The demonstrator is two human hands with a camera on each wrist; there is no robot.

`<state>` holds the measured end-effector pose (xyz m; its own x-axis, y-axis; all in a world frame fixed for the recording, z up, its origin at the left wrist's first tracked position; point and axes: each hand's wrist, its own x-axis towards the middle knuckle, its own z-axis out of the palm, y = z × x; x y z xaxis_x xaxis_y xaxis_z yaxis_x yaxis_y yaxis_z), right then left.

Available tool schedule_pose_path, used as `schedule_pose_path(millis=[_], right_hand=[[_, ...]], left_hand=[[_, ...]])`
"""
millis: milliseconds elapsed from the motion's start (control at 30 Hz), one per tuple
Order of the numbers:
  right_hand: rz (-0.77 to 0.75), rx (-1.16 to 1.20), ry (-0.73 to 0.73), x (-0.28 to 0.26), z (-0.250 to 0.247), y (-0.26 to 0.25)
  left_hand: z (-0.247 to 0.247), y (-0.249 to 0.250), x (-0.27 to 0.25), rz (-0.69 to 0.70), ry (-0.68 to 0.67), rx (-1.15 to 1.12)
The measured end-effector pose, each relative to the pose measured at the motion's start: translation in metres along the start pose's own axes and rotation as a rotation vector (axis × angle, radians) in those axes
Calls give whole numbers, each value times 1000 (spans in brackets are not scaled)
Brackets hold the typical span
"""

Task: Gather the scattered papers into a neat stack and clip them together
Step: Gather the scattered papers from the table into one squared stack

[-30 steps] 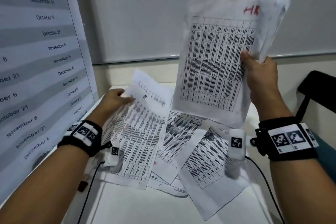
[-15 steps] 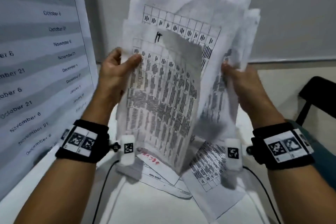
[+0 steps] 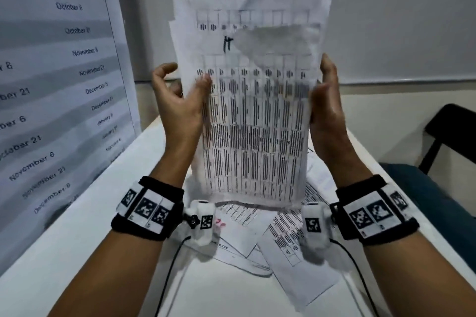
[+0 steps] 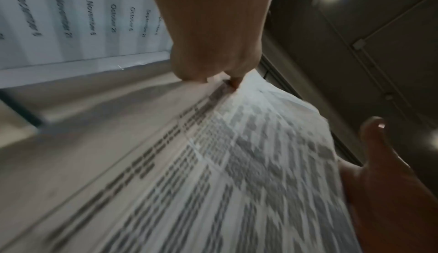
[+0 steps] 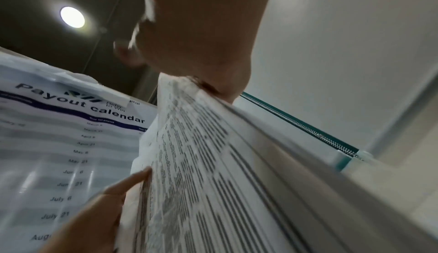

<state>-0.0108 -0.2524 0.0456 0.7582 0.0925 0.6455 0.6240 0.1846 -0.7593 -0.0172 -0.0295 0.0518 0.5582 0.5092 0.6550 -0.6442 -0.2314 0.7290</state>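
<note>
A bundle of printed table sheets stands upright in the air above the white table. My left hand holds its left edge, with the thumb on the front sheet. My right hand grips the right edge, thumb in front and fingers behind. The front sheet bears a handwritten mark near its top. The left wrist view shows the left fingers pinching the sheets. In the right wrist view the right hand clasps the sheets' edge. More loose papers lie scattered on the table under the bundle. I see no clip.
A large payout calendar poster stands along the table's left side. A black chair is at the right, beyond the table edge. A pale wall closes the back. Thin black cables run from my wrists across the near table.
My left hand lifted a sheet off the table and laid it against the front of the bundle in my right hand. Both hands now hold the squared bundle by its side edges.
</note>
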Motion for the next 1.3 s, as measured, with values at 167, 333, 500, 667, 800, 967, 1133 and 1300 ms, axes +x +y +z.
schedule_pose_path(millis=[167,333,500,667,800,967,1133,1300], right_hand=[[134,-160,47,4,-2,25],[284,-71,-47,3,-2,41],[301,-12,-41,6,-1,36],[344,-343,-125,11,-5,53],[332,-921,-744,4,37,81],[322,-1023,-1118,-12,109,117],[447,-1030,-1297,-9,142,125],[396,-1025,-1273,-6,141,135]], left_hand=[[-27,-17,9,-229,-277,-29],[-40,-35,3,-432,-470,-171],[-40,-38,3,-404,-383,-85],[-64,-4,40,-168,-131,-15],[-85,16,63,-20,71,-45],[-100,19,72,0,109,-93],[-109,21,75,-35,89,-136],[-112,22,76,-84,104,-191]])
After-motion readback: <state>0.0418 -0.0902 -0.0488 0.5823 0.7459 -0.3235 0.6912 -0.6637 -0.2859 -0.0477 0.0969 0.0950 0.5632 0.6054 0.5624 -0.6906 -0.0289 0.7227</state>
